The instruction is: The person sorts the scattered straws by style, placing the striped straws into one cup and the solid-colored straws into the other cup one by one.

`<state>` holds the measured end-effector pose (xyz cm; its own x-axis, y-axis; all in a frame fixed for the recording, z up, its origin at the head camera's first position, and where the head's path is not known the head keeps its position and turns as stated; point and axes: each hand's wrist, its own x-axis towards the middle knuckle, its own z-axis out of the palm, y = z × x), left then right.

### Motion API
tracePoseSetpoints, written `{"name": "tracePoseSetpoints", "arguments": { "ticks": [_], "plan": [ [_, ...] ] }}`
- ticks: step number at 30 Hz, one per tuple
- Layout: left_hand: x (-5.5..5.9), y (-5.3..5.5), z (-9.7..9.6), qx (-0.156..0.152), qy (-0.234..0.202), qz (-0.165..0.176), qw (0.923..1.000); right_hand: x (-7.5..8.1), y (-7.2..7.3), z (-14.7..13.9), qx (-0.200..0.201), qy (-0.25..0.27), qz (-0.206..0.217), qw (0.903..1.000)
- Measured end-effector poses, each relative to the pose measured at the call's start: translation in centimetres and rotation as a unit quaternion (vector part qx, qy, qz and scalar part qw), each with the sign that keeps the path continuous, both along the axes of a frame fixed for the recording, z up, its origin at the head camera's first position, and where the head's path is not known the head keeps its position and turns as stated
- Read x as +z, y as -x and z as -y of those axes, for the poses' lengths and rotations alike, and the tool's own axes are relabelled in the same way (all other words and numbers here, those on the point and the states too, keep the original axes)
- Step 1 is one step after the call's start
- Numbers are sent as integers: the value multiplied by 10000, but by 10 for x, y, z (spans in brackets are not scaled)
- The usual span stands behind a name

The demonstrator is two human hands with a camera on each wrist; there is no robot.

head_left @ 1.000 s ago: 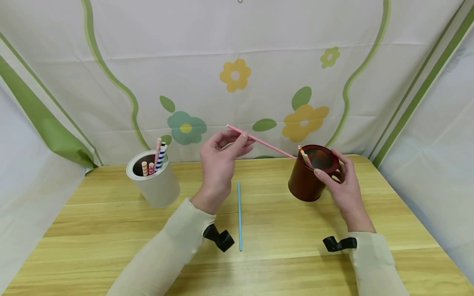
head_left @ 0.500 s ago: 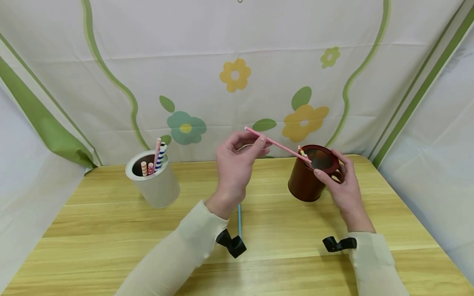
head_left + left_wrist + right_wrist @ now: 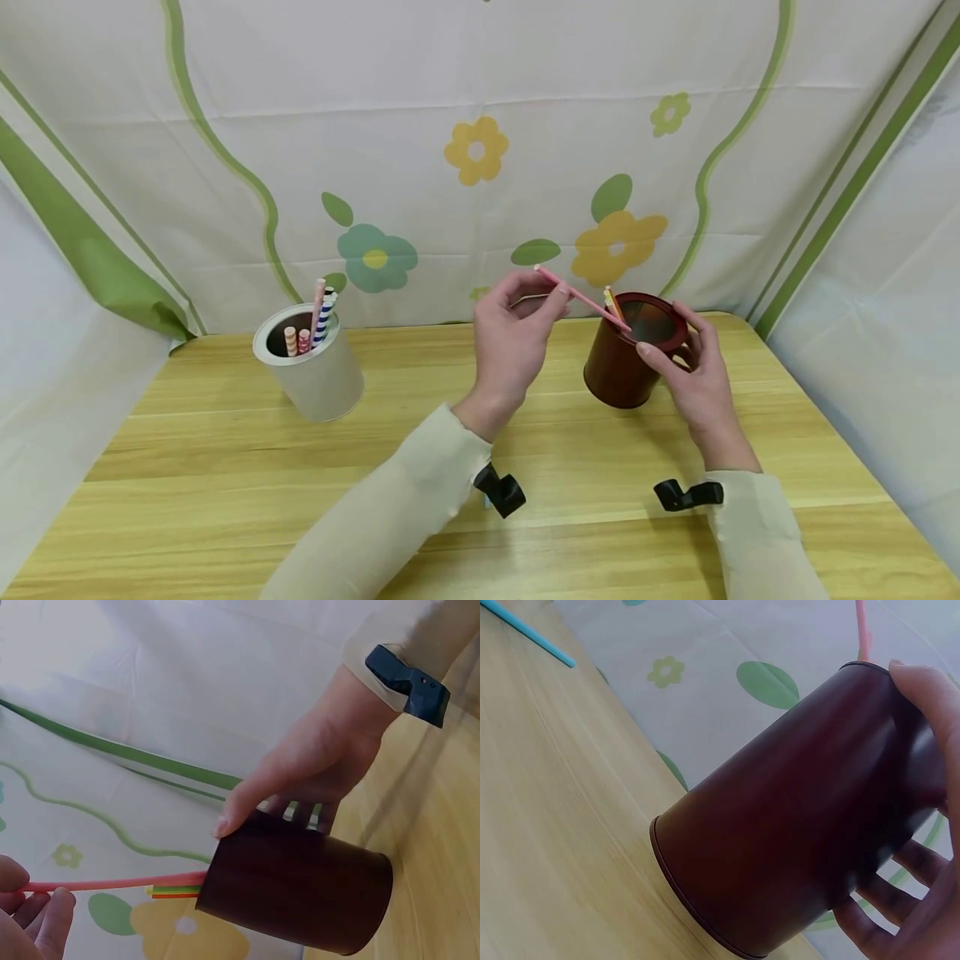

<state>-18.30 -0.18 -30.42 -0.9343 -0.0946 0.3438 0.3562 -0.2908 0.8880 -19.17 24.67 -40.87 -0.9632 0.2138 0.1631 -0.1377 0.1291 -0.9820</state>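
Note:
My left hand [image 3: 517, 333] pinches a pink straw [image 3: 588, 302] between thumb and fingers. The straw slants down to the right, its lower end just within the mouth of a dark brown mug [image 3: 618, 375]. My right hand [image 3: 701, 375] holds that mug on its handle side, thumb at the rim and fingers behind. Several colored straws [image 3: 176, 891] lean inside the mug beside the pink one. On the table lies a light blue straw [image 3: 532, 634], almost wholly hidden by my left forearm in the head view.
A white container [image 3: 322, 383] with several patterned straws [image 3: 321, 321] stands at the left on the wooden table [image 3: 187, 500]. A flower-print curtain [image 3: 420, 125] hangs behind the table. Black wrist cameras [image 3: 501, 492] sit on both cuffs.
My left hand has moved right with the pink straw, whose lower end went from outside the mug to inside its rim. My left arm now covers the blue straw. The right hand stays put.

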Motion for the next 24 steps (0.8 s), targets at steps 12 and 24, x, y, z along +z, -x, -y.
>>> {"name": "tracePoseSetpoints", "arguments": {
  "ticks": [12, 24],
  "plan": [
    [-16, 17, -29, 34, 743, 299, 9968, 1, -1, 0, -71, -49, -72, 9999],
    [-34, 30, -55, -49, 1484, 430, 9880, 0, -1, 2, 13, 52, -291, 9996]
  ]
}}
